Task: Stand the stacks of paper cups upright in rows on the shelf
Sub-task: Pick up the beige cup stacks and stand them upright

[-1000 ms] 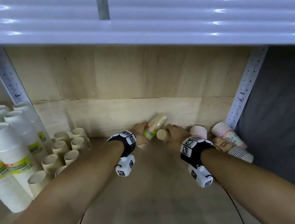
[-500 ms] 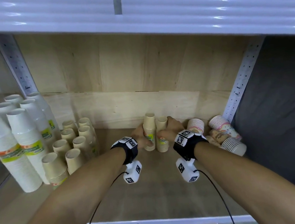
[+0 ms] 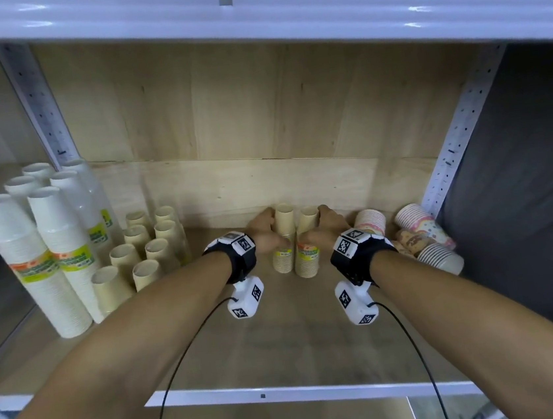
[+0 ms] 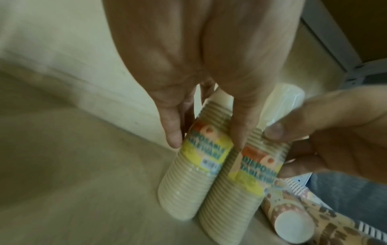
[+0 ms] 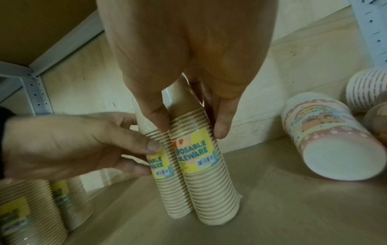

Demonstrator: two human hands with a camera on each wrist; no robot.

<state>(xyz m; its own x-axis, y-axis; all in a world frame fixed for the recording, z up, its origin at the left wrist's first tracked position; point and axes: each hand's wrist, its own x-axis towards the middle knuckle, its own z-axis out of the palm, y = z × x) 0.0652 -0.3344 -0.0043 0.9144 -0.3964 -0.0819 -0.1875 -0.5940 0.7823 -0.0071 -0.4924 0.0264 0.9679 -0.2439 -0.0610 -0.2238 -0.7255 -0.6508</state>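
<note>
Two tan paper-cup stacks with yellow labels stand upright side by side near the back of the wooden shelf. My left hand grips the left stack; my right hand grips the right stack. In the left wrist view my left hand wraps thumb and fingers round the left stack, with the right stack touching it. In the right wrist view my right hand holds the right stack beside the left stack. Both bases rest on the board.
Tall white cup stacks and rows of tan stacks stand at the left. At the right, one patterned stack is upright and other patterned stacks lie on their sides by the metal post. An upper shelf hangs overhead.
A second ago the two tan stacks were tilted in my hands; now both stand upright together on the shelf. The head view has pulled back.
</note>
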